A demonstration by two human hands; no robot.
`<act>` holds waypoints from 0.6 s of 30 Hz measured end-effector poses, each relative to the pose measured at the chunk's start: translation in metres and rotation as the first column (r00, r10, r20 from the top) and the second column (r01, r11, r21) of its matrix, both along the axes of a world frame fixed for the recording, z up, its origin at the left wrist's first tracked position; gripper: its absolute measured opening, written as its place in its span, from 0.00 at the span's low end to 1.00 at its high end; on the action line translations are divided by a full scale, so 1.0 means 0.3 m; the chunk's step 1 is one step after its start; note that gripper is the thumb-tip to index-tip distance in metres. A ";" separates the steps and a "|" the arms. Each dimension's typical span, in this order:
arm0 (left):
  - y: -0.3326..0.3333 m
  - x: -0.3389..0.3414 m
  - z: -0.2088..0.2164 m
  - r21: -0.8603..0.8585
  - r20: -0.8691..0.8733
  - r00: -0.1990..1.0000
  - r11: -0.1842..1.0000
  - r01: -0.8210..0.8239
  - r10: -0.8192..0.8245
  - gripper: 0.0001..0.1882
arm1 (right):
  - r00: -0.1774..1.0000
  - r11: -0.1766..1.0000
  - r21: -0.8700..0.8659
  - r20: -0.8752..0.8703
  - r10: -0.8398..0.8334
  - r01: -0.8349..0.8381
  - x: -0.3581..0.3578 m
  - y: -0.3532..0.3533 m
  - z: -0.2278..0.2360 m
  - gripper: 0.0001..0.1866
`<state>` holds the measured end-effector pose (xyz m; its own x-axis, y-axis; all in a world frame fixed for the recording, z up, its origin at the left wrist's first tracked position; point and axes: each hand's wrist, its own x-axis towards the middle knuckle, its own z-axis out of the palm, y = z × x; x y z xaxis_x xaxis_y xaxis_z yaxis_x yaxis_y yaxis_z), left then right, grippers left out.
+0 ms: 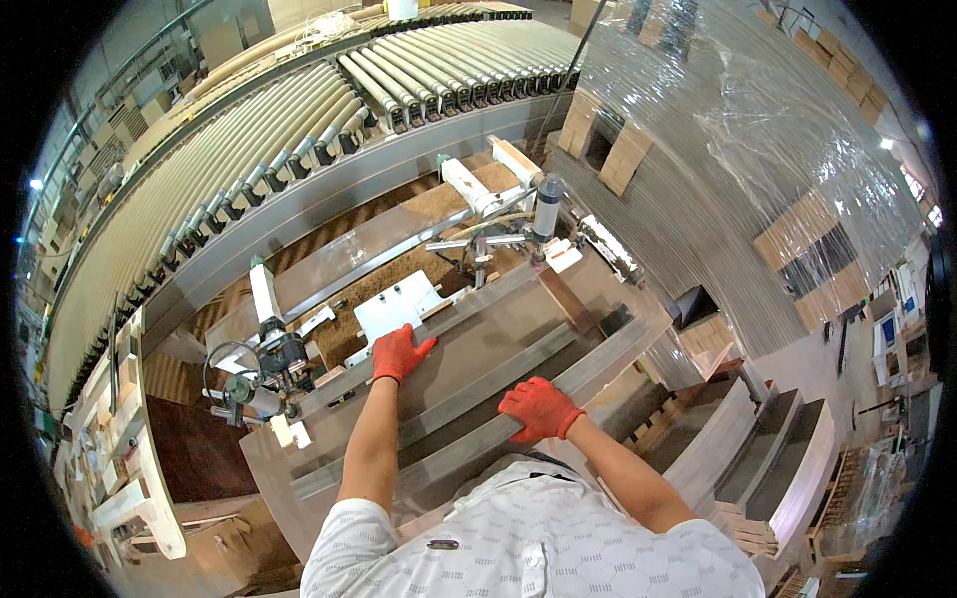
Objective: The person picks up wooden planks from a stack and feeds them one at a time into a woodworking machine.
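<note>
A long grey-brown panel (474, 344) with raised lengthwise rails lies in front of me, slanting up to the right. My left hand (399, 355), in a red glove, rests on its far edge with the thumb stretched out to the side. Just beyond those fingers is a pale flat plate (399, 305) on the machine. My right hand (540, 410), gloved in red too, is on the nearer rail (608, 366), its fingers bent over it. The undersides of both hands are hidden.
Clamp units with cylinders stand at the panel's left end (284, 357) and far right (546, 207). Sawdust (399, 274) covers the machine bed. Beyond is a roller conveyor (229, 159). A tall film-wrapped stack (708, 149) rises at right, with more long profiles (768, 439) below it.
</note>
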<state>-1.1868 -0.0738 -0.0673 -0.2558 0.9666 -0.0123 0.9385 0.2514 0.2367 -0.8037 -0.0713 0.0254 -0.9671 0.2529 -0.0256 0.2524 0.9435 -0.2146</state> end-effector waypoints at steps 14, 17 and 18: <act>0.038 -0.013 0.021 -0.016 -0.004 0.999 0.998 -0.053 0.053 0.36 | 1.000 0.999 -0.040 0.004 -0.006 0.006 -0.015 0.038 0.000 0.32; 0.057 -0.010 0.021 -0.020 -0.015 0.998 0.998 -0.059 0.059 0.35 | 1.000 1.000 -0.015 0.004 -0.015 0.015 -0.014 0.048 -0.023 0.32; 0.057 -0.006 0.019 -0.018 -0.020 0.998 0.998 -0.064 0.064 0.35 | 1.000 1.000 -0.024 0.006 -0.019 0.019 -0.016 0.051 -0.016 0.32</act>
<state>-1.1886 -0.0568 -0.0616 -0.3174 0.9480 -0.0242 0.9247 0.3151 0.2135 -0.8087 -0.0561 0.0206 -0.9621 0.2701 -0.0375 0.2712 0.9331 -0.2361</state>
